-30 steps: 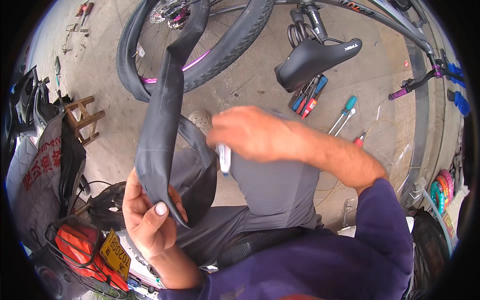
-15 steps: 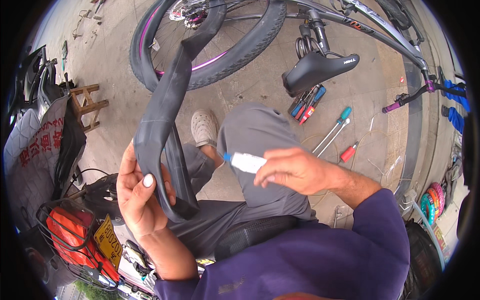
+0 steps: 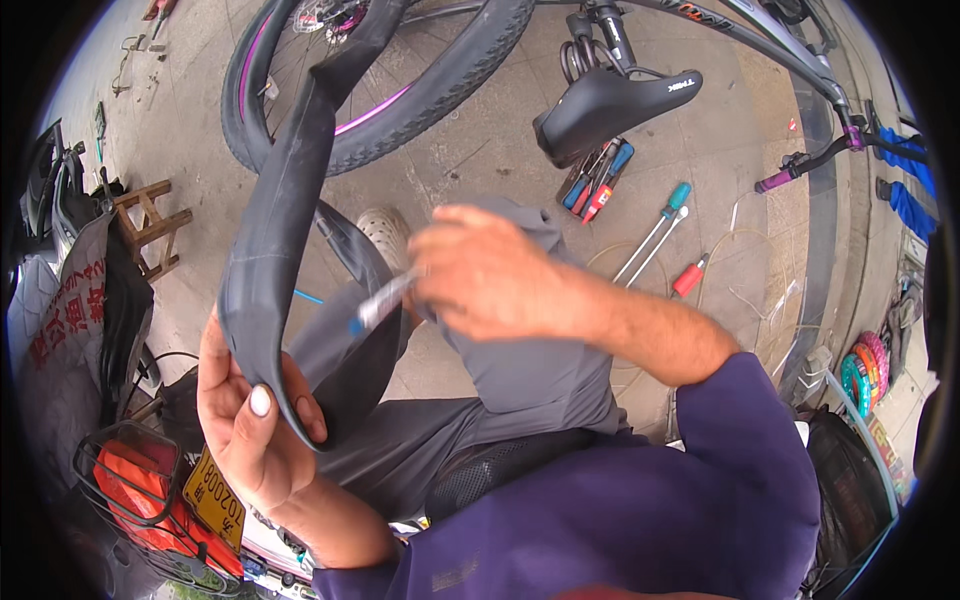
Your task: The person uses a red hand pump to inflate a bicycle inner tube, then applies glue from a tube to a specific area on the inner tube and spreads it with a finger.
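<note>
My left hand (image 3: 258, 425) is closed on a black inner tube (image 3: 270, 225), thumb on the near side and fingers behind it. The tube runs up from there to the bicycle wheel (image 3: 420, 90), and another stretch of it hangs behind. In my right hand (image 3: 495, 275) is a small white tube with a blue cap (image 3: 383, 300), its cap end tilted down toward the inner tube but apart from it. Motion smears the right fingers and the tube a little.
The bicycle lies beyond my knees, its black saddle (image 3: 615, 112) near a box of screwdrivers (image 3: 597, 182). Right of that, a teal-handled screwdriver (image 3: 655, 228) and a red-handled tool (image 3: 690, 277) lie on the pavement. A wooden stool (image 3: 152, 228) and wire basket (image 3: 130, 490) are at left.
My right hand has moved left with the small white tube, whose cap now points down and left. My left hand and the inner tube have shifted slightly left in the picture.
</note>
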### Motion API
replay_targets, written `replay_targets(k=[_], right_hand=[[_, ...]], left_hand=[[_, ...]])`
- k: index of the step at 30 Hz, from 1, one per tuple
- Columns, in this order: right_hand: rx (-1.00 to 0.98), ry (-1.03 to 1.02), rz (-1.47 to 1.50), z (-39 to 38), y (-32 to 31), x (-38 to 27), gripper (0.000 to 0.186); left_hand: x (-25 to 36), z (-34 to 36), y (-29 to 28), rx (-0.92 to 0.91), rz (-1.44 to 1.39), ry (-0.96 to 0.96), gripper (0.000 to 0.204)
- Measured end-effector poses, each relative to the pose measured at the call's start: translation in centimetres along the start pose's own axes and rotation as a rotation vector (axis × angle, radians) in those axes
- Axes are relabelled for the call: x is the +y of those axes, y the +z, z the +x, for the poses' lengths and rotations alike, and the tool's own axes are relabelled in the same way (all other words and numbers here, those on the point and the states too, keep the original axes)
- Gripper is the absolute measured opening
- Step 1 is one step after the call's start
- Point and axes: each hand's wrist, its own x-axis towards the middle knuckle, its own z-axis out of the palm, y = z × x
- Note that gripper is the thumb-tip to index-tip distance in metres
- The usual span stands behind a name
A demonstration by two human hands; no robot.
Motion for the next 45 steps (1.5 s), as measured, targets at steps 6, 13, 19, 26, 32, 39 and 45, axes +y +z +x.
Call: replay_targets(k=[6, 13, 19, 26, 32, 39, 45], right_hand=[[-0.153, -0.251, 0.17, -5.8, -0.6, -5.7, 0.021], [-0.142, 1.066, 0.776, -13.1, -0.2, 7.9, 0.036], [0.09, 0.949, 0.179, -15.1, -5.1, 3.5, 0.033], [0.366, 0.931, 0.876, -6.3, -4.0, 0.0, 0.052], [0.525, 0.827, 0.531, -4.1, -4.3, -0.6, 0.036], [0.407, 0.861, 0.368, -4.7, -1.9, 2.3, 0.041], [0.487, 0.868, 0.42, -5.3, -1.5, 2.8, 0.037]], left_hand=[[1.1, -0.2, -0.1, 0.031, 0.039, -0.014, 0.078], [-3.0, 0.1, 5.3, -0.095, -0.103, -0.262, 0.079], [-6.3, 0.7, 8.5, -0.383, 0.201, -0.396, 0.07], [-7.5, 0.7, 8.6, -0.464, 0.52, -0.232, 0.062], [-6.4, 1.4, 8.0, -0.424, 0.989, -0.473, 0.068], [-10.6, 0.2, 10.2, -0.533, 1.407, 0.774, 0.085], [-11.5, 4.5, -0.3, 0.177, 1.259, -0.138, 0.073]])
